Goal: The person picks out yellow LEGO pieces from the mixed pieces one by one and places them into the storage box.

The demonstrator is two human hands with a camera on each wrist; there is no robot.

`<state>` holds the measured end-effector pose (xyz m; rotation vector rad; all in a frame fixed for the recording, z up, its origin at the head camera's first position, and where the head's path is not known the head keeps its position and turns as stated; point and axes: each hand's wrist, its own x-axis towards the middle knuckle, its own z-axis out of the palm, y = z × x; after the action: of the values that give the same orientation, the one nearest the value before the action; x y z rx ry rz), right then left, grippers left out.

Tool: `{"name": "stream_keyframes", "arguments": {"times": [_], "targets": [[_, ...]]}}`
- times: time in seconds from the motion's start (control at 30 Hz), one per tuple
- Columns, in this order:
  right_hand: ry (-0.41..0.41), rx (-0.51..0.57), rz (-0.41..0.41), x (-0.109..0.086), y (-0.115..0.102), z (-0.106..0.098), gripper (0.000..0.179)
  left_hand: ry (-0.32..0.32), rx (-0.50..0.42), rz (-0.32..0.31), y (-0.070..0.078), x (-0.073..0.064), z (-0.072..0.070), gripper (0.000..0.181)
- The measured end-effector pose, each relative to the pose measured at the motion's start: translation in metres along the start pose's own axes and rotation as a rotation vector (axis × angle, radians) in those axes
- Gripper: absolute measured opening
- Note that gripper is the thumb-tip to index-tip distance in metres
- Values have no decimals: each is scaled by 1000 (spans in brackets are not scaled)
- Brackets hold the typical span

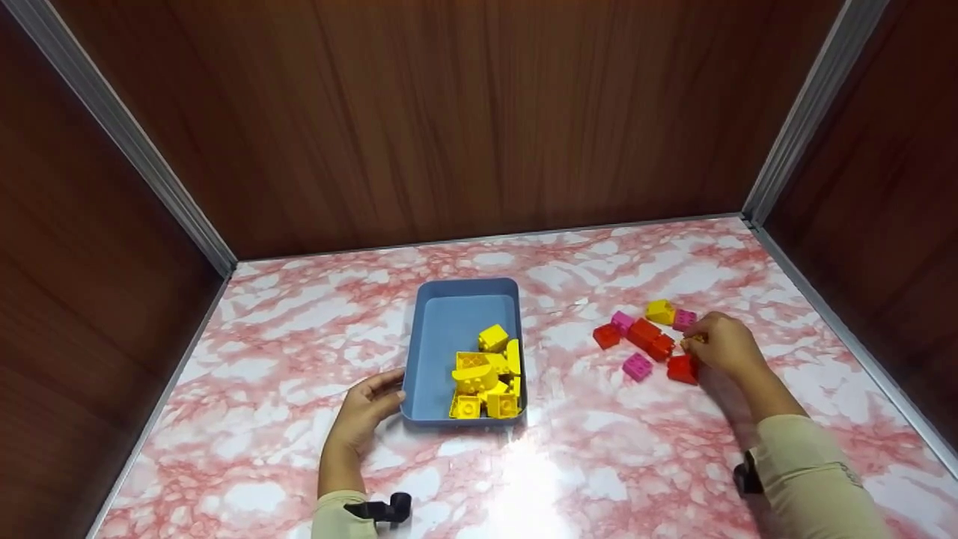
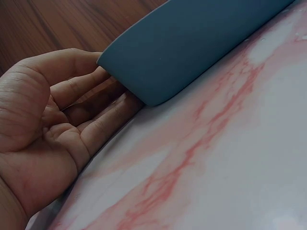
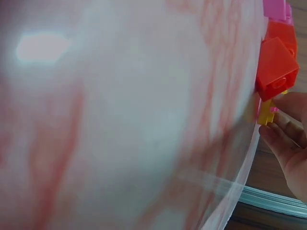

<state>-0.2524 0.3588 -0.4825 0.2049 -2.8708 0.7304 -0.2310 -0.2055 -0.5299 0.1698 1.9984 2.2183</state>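
A blue-grey tray (image 1: 441, 322) holds a heap of yellow toy bricks (image 1: 475, 378) in its near right part. My left hand (image 1: 364, 408) rests against the tray's left wall by the near corner. In the left wrist view, its fairly straight fingers (image 2: 108, 120) touch the outside of the tray. To the right, my right hand (image 1: 724, 346) pinches a small yellow brick (image 3: 266, 112) between thumb and fingers, mostly hidden in the head view. Red bricks (image 1: 650, 339) lie just left of that hand, and another red brick (image 1: 682, 368) lies below it.
Around the right hand are pink bricks (image 1: 638, 367), a separate red brick (image 1: 606, 336) and a loose yellow brick (image 1: 660, 311). Brown wood-look panels (image 1: 479, 127) with metal edging enclose the marbled red-and-white table (image 1: 299, 314) at back and sides.
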Motion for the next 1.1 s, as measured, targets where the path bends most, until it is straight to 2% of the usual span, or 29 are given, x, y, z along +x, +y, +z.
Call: {"name": "stream_keyframes", "arguments": {"times": [0.2,0.43,0.7,0.8,0.93,1.1], "targets": [[21,19,13,0,-3,-6,14,7,-8,-1,-1,0,0,51],[77,-13,-55,-1,-13,-12,12,9,-13,-5,-1,0,0,51],[123,5,-121,-2,-38,-9,8,9,-30,-2,-2,1,0,50],[115,20,-148,-2,-52,-5,8,11,-32,3,-2,0,0,51],[121,15,-234,-2,-71,4,6,12,-39,7,-2,0,1,51],[148,15,-413,-4,-92,18,8,10,-44,4,-1,0,1,51]]}}
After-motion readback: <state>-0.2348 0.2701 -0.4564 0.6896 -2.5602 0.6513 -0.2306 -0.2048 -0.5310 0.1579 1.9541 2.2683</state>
